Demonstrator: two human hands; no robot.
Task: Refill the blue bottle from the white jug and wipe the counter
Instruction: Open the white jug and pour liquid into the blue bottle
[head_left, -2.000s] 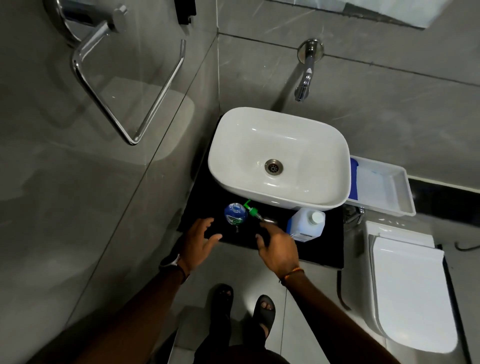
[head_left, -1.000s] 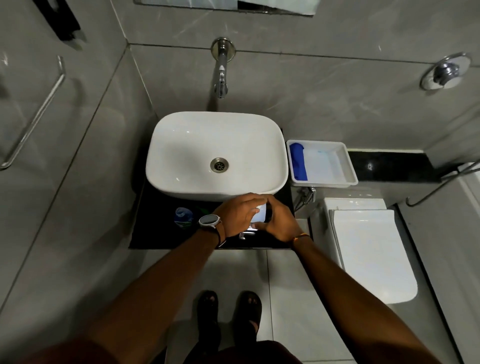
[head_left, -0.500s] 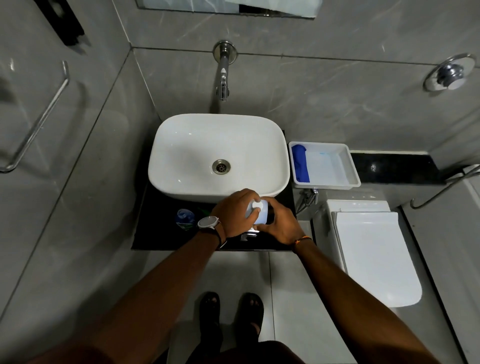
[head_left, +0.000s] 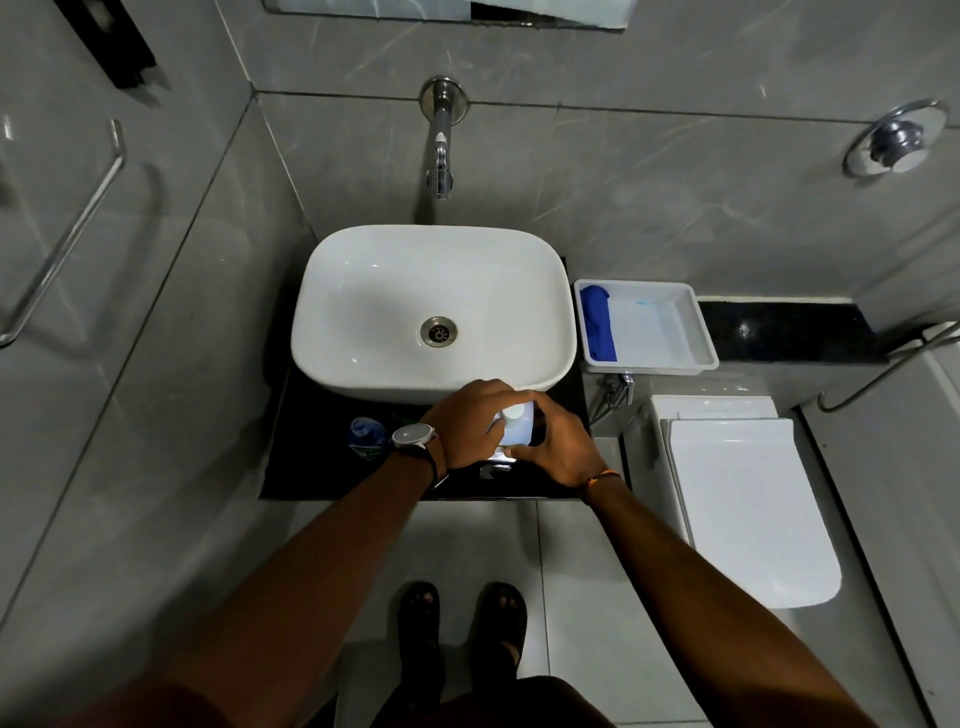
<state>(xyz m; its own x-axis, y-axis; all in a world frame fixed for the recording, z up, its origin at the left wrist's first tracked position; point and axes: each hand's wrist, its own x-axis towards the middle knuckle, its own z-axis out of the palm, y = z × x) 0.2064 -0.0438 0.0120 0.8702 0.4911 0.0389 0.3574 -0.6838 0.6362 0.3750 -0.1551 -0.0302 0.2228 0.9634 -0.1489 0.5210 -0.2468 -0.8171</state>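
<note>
1 white jug (head_left: 516, 427), 1 blue bottle (head_left: 365, 435), 1 sink (head_left: 374, 291), 1 tray (head_left: 670, 364), apparently 1 blue cloth (head_left: 598, 322).

The black counter (head_left: 311, 467) carries 1 white basin (head_left: 395, 291) at the back. In front of the basin stand 2 containers: the blue bottle (head_left: 365, 435) on the left and the white jug (head_left: 517, 427) right of it, well apart.
</note>
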